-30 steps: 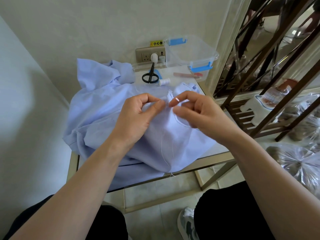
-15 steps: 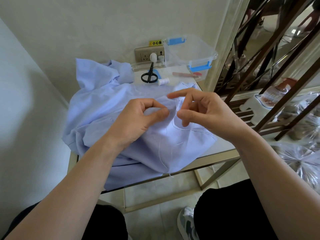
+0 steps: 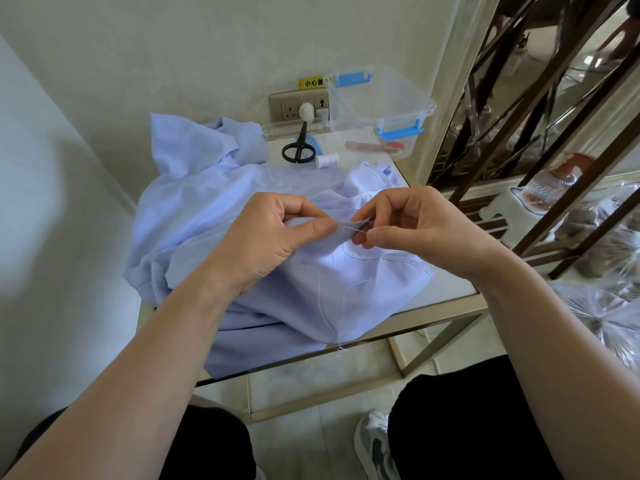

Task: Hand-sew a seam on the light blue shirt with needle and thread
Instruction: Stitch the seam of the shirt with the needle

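Pinching light blue shirt (image 3: 194, 216) fold in left hand (image 3: 273, 237), right hand (image 3: 415, 230) alongside pinching needle (image 3: 349, 227), shirt under both hands

Yellow sticker (image 3: 310, 82) above socket (image 3: 294, 107) reads "小心"

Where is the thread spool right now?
Head view, upper centre: the thread spool lies just right of the scissors, beyond the shirt, near the clear box.

On the desk (image 3: 453, 289) lie the light blue shirt (image 3: 194, 216), black scissors (image 3: 299, 150), a white thread spool (image 3: 326, 160) and a clear plastic box (image 3: 381, 98).
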Available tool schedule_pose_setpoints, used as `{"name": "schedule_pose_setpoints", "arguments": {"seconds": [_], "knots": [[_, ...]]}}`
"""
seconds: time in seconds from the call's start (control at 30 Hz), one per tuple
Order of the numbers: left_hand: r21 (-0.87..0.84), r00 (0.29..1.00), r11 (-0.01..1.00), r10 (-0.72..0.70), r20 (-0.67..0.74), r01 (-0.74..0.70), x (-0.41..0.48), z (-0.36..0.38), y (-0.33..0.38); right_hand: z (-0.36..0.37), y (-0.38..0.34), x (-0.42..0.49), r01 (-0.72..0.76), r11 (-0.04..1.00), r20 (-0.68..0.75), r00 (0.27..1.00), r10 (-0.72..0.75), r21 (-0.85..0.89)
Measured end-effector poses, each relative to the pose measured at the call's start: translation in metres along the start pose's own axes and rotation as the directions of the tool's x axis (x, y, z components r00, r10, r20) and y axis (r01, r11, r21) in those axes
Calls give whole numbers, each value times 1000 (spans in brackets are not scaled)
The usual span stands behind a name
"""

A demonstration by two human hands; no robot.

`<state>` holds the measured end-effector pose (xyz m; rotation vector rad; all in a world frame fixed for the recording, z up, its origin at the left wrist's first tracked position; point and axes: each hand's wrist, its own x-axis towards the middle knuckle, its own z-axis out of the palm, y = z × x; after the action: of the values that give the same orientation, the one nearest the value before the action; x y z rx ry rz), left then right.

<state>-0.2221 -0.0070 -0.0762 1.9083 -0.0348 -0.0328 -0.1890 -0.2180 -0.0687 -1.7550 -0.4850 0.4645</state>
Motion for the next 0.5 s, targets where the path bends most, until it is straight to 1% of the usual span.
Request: {"name": "schedule_pose_setpoints", "arguments": {"seconds": [0.5], "knots": [[11,999,999,51,-10,-51,-1,1,1,2,0,1,-11,999,-37,999,9,-49]]}}
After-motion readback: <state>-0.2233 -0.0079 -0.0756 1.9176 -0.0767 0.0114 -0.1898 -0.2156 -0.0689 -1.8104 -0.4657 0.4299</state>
